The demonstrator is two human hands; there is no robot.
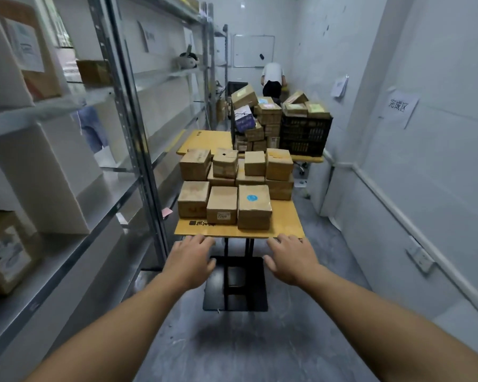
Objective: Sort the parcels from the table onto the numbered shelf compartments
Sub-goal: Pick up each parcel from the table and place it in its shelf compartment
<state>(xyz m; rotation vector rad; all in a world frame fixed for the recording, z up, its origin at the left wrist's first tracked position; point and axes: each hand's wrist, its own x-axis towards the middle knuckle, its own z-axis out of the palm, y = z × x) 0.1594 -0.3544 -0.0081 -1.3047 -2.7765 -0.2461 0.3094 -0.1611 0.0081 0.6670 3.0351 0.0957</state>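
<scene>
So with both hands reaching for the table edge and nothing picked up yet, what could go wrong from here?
1. The table stands on a single slim post; leaning on its near edge might rock it and shift the stacked boxes.
2. The left hand and right hand are both empty and open; pulling a front-row box such as the blue-dot box carelessly could nudge its close-packed neighbours.
3. The shelf crowds the aisle, so a turn with a parcel could clip it.

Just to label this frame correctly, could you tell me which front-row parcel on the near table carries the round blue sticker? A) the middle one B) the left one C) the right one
C: the blue sticker sits on top of the right front-row parcel; the other two tops show none.
</scene>
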